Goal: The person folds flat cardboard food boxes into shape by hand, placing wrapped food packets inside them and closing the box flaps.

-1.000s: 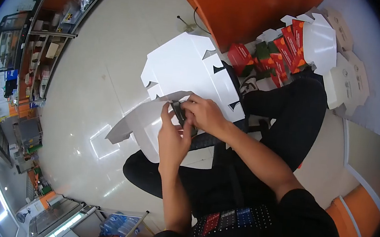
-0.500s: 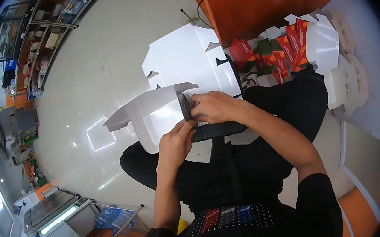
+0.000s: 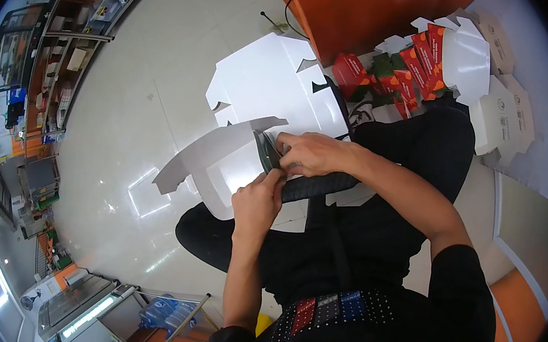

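A partly folded white cardboard box (image 3: 226,166) lies over my lap, its long curved flap (image 3: 206,147) standing up on the far left side. My left hand (image 3: 257,199) has its fingers closed on the near edge of the box. At the right end of the box, my right hand (image 3: 319,156) is bent with its fingers closed around the end wall, beside a dark green panel (image 3: 265,151). Both sets of fingertips nearly meet there and partly hide the fold. Just beyond lies a flat white cardboard blank (image 3: 260,76) with notched edges.
Red printed cartons (image 3: 422,60) and white and brown blanks (image 3: 503,118) are piled at the upper right, by an orange cabinet (image 3: 370,14). Shelves (image 3: 66,49) line the left. A rack with blue plastic bottles (image 3: 169,313) stands at lower left.
The dark green panel shows a little more between my hands. My left hand has shifted slightly to the right; my right hand stays almost in place.
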`<state>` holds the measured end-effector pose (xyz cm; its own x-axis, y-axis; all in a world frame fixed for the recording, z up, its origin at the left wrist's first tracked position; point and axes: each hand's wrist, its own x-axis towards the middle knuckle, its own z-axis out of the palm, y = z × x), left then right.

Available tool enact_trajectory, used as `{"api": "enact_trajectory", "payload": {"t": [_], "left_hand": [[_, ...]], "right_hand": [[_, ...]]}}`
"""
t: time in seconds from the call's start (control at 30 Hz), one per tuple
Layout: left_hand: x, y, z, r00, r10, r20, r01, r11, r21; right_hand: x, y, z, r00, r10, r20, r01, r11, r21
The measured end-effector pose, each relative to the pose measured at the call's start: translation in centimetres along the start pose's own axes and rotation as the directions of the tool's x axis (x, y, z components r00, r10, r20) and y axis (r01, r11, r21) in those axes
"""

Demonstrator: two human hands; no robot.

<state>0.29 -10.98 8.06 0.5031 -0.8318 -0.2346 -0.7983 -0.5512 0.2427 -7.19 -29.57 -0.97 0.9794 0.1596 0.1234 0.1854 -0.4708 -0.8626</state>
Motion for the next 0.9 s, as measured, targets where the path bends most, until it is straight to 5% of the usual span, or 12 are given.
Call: {"api": "enact_trajectory", "payload": {"t": [0.2, 0.47, 0.57, 0.6, 0.67, 0.77, 0.87, 0.9], "left_hand": [[0.0, 0.2, 0.5, 0.999, -0.027, 0.024, 0.025, 0.998, 0.064], [-0.5, 0.7, 0.3, 0.998, 0.007, 0.070, -0.008, 1.000, 0.006], [-1.5, 0.3, 0.3, 1.000, -0.015, 0.000, 0.015, 0.986, -0.166], [-1.9, -0.1, 0.4, 0.988, -0.056, -0.146, 0.031, 0.985, -0.167], [-2.5, -1.8, 0.9, 0.896, -0.134, -0.424, 0.063, 0.982, -0.179], [-3.5, -4.3, 1.7, 0.660, -0.344, -0.667, 0.409, 0.910, -0.065], [-3.2, -5.2, 1.1, 0.574, -0.581, -0.577, 0.485, 0.809, -0.332], [-3.3, -5.7, 1.0, 0.568, -0.558, -0.605, 0.509, 0.816, -0.275]], "right_hand": [[0.2, 0.5, 0.3, 1.000, -0.028, -0.006, 0.028, 0.999, 0.030], [-0.2, -0.3, 0.8, 0.986, 0.133, -0.103, -0.125, 0.989, 0.084], [0.1, -2.3, 0.6, 0.954, 0.263, -0.141, -0.262, 0.965, 0.022], [0.2, -3.2, 0.7, 0.939, 0.311, -0.146, -0.316, 0.949, -0.011], [0.5, -3.6, 1.8, 0.916, 0.321, -0.243, -0.340, 0.939, -0.043], [0.8, -4.1, 3.0, 0.898, 0.228, -0.375, -0.292, 0.949, -0.122], [1.2, -4.6, 3.5, 0.911, 0.200, -0.361, -0.300, 0.922, -0.246], [1.3, -4.6, 3.4, 0.921, 0.189, -0.341, -0.298, 0.905, -0.302]]}}
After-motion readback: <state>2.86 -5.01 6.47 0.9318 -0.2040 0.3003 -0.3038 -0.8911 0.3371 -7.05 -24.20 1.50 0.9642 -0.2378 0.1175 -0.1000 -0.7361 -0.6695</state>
